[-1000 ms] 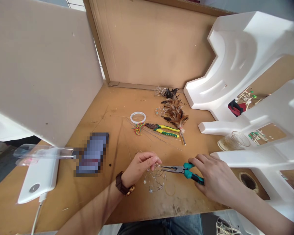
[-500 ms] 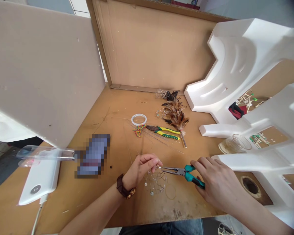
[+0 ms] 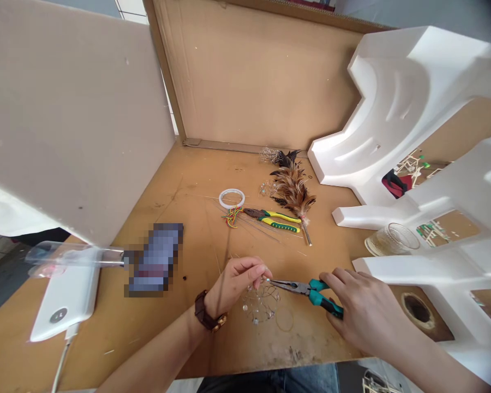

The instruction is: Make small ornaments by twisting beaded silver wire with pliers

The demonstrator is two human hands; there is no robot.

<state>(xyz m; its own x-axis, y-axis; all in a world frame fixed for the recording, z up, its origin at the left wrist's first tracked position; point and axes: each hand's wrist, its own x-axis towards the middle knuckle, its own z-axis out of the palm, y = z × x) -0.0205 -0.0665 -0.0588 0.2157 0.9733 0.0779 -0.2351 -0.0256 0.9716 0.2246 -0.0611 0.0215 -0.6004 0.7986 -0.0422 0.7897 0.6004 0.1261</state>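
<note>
Between thumb and fingers, my left hand (image 3: 243, 275) pinches a looped wire piece with small clear beads (image 3: 258, 308), which hangs below the fingertips. My right hand (image 3: 362, 300) is wrapped round the teal-and-black handles of long-nose pliers (image 3: 297, 286). Their narrow tips point left and meet the wire piece beside a bead at my left fingertips. Whether the jaws grip the wire is too small to tell. A thin yellowish ring (image 3: 285, 320) lies on the table just right of the wire piece.
Yellow-green pliers (image 3: 272, 219), a white ring (image 3: 232, 198), coloured threads (image 3: 231, 217) and a feather bundle (image 3: 293, 188) lie farther back. A phone (image 3: 155, 259) and white power bank (image 3: 65, 300) are left. A glass (image 3: 390, 240) stands by white foam (image 3: 393, 109) at right.
The beaded wire piece has turned slightly beneath my left fingers. My right hand and the long-nose pliers have shifted very little, and the tips stay at the fingertips.
</note>
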